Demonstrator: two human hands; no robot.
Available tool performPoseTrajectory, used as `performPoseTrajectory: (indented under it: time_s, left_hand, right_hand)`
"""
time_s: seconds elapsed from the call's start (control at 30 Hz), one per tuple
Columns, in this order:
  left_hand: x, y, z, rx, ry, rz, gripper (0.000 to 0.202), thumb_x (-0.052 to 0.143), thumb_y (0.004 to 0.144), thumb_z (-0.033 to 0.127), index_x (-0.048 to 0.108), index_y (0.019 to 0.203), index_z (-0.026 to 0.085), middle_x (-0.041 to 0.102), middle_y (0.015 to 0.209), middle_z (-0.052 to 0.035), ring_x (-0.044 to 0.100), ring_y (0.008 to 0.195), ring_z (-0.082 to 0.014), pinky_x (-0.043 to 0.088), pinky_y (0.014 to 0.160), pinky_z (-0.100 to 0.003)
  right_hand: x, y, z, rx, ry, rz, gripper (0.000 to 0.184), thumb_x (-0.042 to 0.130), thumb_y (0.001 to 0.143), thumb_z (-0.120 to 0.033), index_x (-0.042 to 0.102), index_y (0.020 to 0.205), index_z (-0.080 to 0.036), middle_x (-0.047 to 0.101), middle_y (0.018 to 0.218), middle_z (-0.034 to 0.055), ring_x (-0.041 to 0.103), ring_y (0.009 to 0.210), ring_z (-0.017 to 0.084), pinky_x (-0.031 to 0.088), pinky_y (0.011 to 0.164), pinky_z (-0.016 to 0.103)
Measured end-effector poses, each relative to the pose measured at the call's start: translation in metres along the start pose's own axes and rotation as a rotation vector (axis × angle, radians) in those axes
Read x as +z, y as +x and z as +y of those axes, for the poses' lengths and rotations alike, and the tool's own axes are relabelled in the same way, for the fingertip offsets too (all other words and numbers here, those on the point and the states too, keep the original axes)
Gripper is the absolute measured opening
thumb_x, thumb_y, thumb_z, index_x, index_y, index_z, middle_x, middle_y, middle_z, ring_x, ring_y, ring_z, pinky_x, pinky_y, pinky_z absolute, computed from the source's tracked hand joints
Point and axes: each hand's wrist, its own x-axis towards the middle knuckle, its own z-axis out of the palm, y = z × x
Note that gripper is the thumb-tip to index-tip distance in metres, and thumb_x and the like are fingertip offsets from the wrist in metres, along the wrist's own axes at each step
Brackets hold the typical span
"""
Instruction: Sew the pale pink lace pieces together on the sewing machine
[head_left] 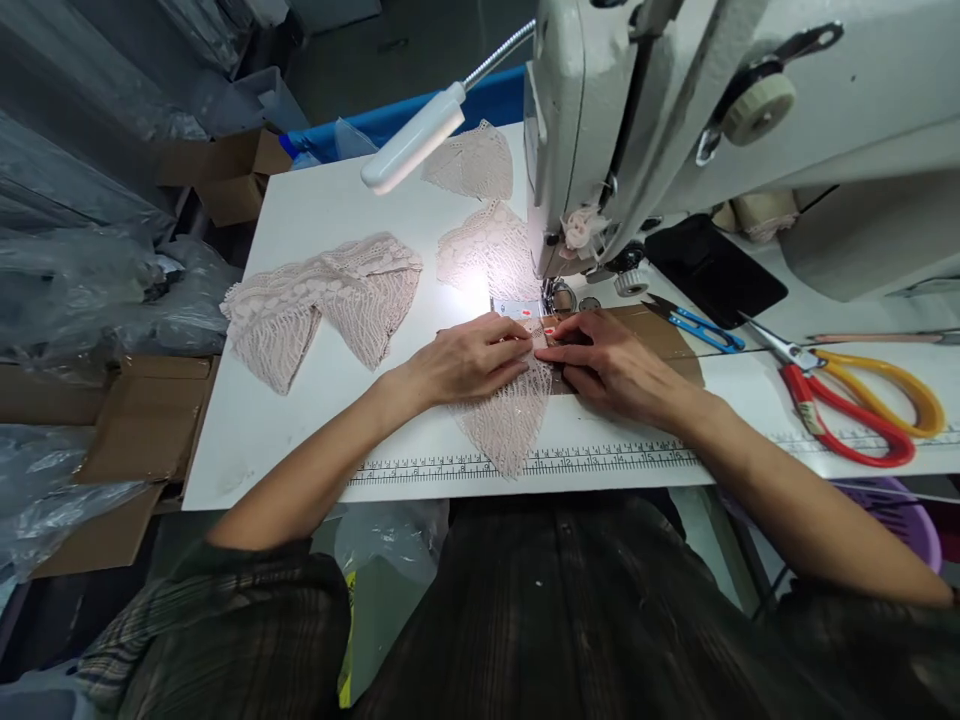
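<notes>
Under the sewing machine (577, 130), in front of its presser foot (559, 298), lies a pale pink lace piece (511, 415) whose pointed end reaches the printed ruler scale. My left hand (480, 355) rests on the lace's upper left part, its fingers closed together and pressing the fabric. From the right, my right hand (596, 355) pinches the lace's upper edge near the needle area. The fingertips of both hands almost meet there. More lace (491, 245) lies behind the foot, under the bright lamp spot.
Another lace piece (322, 290) lies left, and one more (476, 160) at the back. A lamp (414, 138) leans over the table. To the right are blue thread snips (701, 328), red-and-yellow scissors (847, 395) and a black phone (716, 268). Cardboard boxes (225, 175) stand left.
</notes>
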Motion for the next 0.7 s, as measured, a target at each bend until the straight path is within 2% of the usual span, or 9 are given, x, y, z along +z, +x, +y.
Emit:
performPoseTrajectory:
  time_s: [0.1,0.23,0.4,0.53,0.7]
  left_hand:
    - [0.001,0.002,-0.005,0.065,0.071,-0.034,0.035,0.046,0.104,0.036,0.067,0.124,0.016,0.069,0.119,-0.0164,0.068,0.104,-0.0256,0.059,0.092,-0.047]
    - [-0.001,0.002,-0.004,0.086,0.173,-0.082,0.040,0.041,0.105,0.039,0.064,0.128,0.015,0.067,0.120,-0.0169,0.066,0.102,-0.0257,0.057,0.093,-0.046]
    - [0.002,0.004,-0.005,0.088,0.166,-0.117,0.041,0.041,0.104,0.038,0.060,0.134,0.016,0.059,0.146,-0.0198,0.062,0.119,-0.0306,0.050,0.101,-0.053]
    - [0.003,0.003,-0.005,0.049,0.166,-0.155,0.041,0.040,0.104,0.040,0.058,0.136,0.023,0.055,0.154,-0.0151,0.059,0.126,-0.0304,0.045,0.104,-0.053]
    - [0.000,0.003,0.000,0.012,0.241,-0.150,0.045,0.040,0.104,0.045,0.058,0.139,0.022,0.057,0.153,-0.0125,0.059,0.116,-0.0312,0.044,0.100,-0.050]
  right_hand:
    - [-0.012,0.006,0.009,0.067,0.089,-0.058,0.036,0.051,0.094,-0.021,0.080,0.115,-0.025,0.070,0.116,0.0083,0.067,0.101,0.019,0.057,0.095,0.038]
    - [-0.027,0.017,0.018,0.151,0.084,-0.146,0.039,0.051,0.092,-0.021,0.079,0.119,-0.022,0.073,0.112,0.0088,0.068,0.095,0.019,0.057,0.089,0.035]
    - [-0.027,0.018,0.010,-0.044,0.125,-0.236,0.037,0.051,0.092,-0.021,0.080,0.117,-0.025,0.071,0.116,0.0069,0.066,0.104,0.019,0.056,0.097,0.037]
    - [-0.018,0.006,0.007,-0.072,0.168,-0.199,0.036,0.052,0.093,-0.021,0.081,0.112,-0.031,0.068,0.118,0.0067,0.063,0.112,0.019,0.055,0.104,0.042]
    - [-0.009,-0.004,0.010,-0.049,0.182,-0.095,0.037,0.051,0.093,-0.019,0.081,0.112,-0.029,0.067,0.120,0.0078,0.064,0.114,0.019,0.057,0.102,0.040]
